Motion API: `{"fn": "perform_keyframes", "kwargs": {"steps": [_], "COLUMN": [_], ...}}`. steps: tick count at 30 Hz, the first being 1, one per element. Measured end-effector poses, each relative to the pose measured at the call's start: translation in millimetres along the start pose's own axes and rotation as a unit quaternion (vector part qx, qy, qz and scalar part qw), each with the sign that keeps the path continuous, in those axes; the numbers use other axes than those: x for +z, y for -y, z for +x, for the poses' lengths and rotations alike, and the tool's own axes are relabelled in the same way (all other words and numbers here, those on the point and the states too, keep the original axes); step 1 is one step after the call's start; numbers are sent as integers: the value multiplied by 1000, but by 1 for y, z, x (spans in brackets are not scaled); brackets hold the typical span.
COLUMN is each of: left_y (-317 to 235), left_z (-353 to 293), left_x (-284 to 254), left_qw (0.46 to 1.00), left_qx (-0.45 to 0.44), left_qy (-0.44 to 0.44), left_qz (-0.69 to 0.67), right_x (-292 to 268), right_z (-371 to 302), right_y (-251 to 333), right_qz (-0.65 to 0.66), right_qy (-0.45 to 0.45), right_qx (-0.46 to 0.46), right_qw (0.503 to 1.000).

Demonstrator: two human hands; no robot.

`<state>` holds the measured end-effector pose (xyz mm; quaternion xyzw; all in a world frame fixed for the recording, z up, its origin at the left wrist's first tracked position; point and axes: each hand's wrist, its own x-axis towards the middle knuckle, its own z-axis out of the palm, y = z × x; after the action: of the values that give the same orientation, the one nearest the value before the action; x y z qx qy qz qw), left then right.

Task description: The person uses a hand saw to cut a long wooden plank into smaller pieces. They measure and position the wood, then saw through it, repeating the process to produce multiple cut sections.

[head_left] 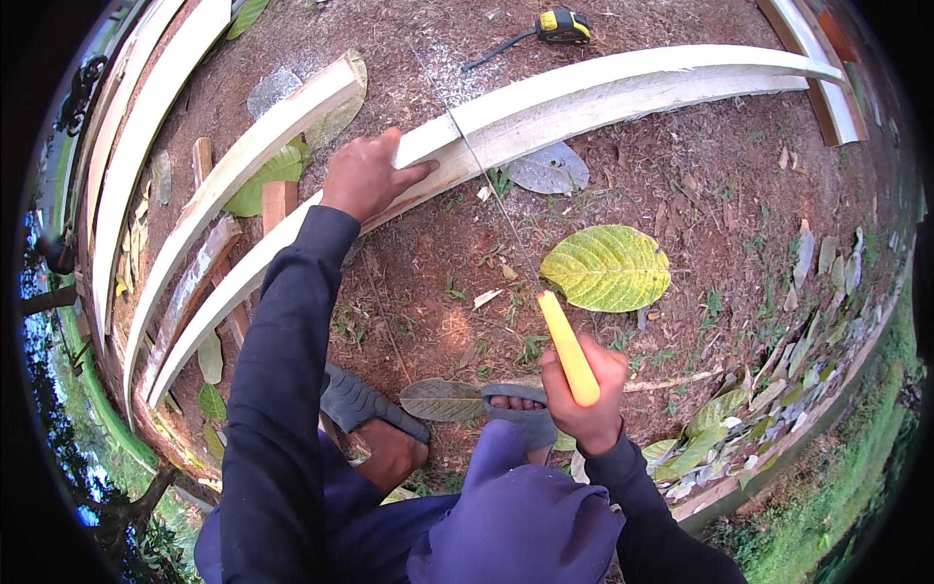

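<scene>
A long pale wooden beam (603, 83) runs across the view, bent by the lens, from the lower left to the upper right. My left hand (365, 175) is closed over the beam, thumb on the near side, just left of a handsaw. The saw's yellow handle (569, 348) is wrapped by the fingers of my right hand (591, 391), in front of my sandalled foot. Seen nearly edge-on, its thin blade (498, 200) crosses the beam at a slant and reaches past the far side. Pale sawdust (462, 73) lies on the ground beyond the beam.
A yellow and black tape measure (562, 27) rests beyond the beam. More timber (248, 136) lies at the left. The beam's right end sits on a crosspiece (835, 107). A large yellow-green leaf (605, 268) lies beside the saw. My sandals (375, 409) stand on the dirt nearby.
</scene>
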<state>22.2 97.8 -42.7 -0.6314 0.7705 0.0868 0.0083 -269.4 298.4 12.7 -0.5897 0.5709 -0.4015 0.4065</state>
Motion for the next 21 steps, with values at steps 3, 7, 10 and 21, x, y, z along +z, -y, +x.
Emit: {"fn": "perform_keyframes", "kwargs": {"steps": [3, 7, 10, 21], "left_y": [-8, -7, 2, -26], "left_z": [2, 0, 12, -32], "left_x": [0, 5, 4, 25], "left_qw": [1000, 999, 998, 979], "left_qx": [-14, -4, -9, 19], "left_qy": [1, -38, -55, -202], "left_qz": [-8, -15, 1, 28], "right_x": [-17, 34, 58, -15], "right_z": [-33, 62, 108, -20], "right_y": [9, 6, 22, -10], "right_qz": [18, 38, 27, -11], "right_qy": [9, -42, -77, -72], "right_qx": [51, -5, -75, 9], "right_qw": [998, 998, 994, 997]}}
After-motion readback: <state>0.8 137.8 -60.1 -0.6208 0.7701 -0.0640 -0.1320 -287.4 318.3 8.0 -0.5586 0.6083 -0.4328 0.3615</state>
